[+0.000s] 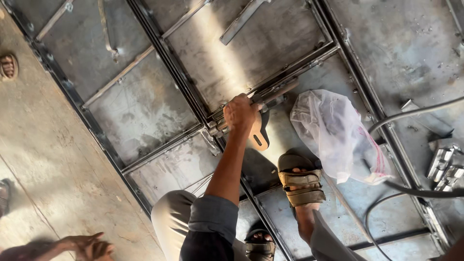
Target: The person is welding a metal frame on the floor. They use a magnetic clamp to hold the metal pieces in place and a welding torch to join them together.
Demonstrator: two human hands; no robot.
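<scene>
A view looking straight down at a large grey sheet-metal panel lying flat, crossed by dark steel frame bars that divide it into rectangular sections. At the centre of the frame, one hand, which looks like the person's right though the picture does not settle it, reaches forward on a bare arm, its fingers closed around a metal tool that rests against a frame bar. A flat tan bracket with a slot sits just below the hand, touching the panel. The other hand cannot be made out. Right of centre lies a crumpled, translucent plastic bag with pink markings; something pale is inside, but its contents cannot be told. Just below the bag, a foot in a brown sandal stands on the panel. Black cables curve across the right side, near shiny metal pieces at the right edge. In the lower left corner, another person's hand rests on the concrete floor.
</scene>
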